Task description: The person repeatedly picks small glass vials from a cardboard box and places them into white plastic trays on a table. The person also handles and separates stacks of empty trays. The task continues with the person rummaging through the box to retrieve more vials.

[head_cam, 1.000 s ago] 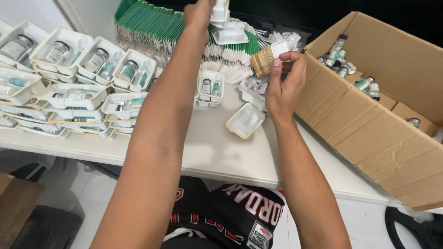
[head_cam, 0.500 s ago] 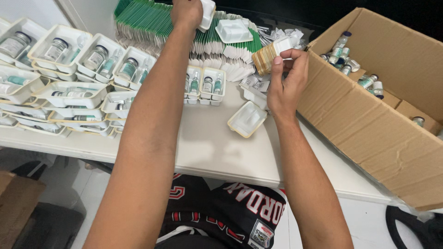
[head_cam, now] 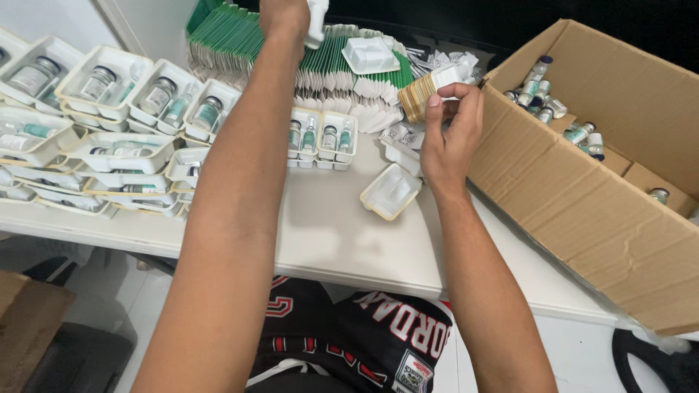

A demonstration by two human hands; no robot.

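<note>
- White plastic: the left hand [head_cam: 285, 16] is stretched to the far edge of the table [head_cam: 335, 233], fingers closed round a small white plastic piece [head_cam: 317, 20] – its exact kind cannot be told, as it runs off the top of the view.
- The right hand [head_cam: 450, 135] is curled shut on a thick stack of folded paper leaflets [head_cam: 426, 93], tan along the edges, white on top, held above the table beside the cardboard box [head_cam: 582, 189].
- Loose glass vials [head_cam: 553, 91] lie inside that box, at its far end.
- An empty white blister tray [head_cam: 391, 191] lies on the table just left of the right wrist; another [head_cam: 370, 54] rests on the fanned rows of green-and-white flat cartons [head_cam: 320, 69].
- A tray loaded with vials [head_cam: 322, 138] sits between the two forearms.
- Left of the left arm – filled vial trays [head_cam: 109, 109], stacked in rows.
</note>
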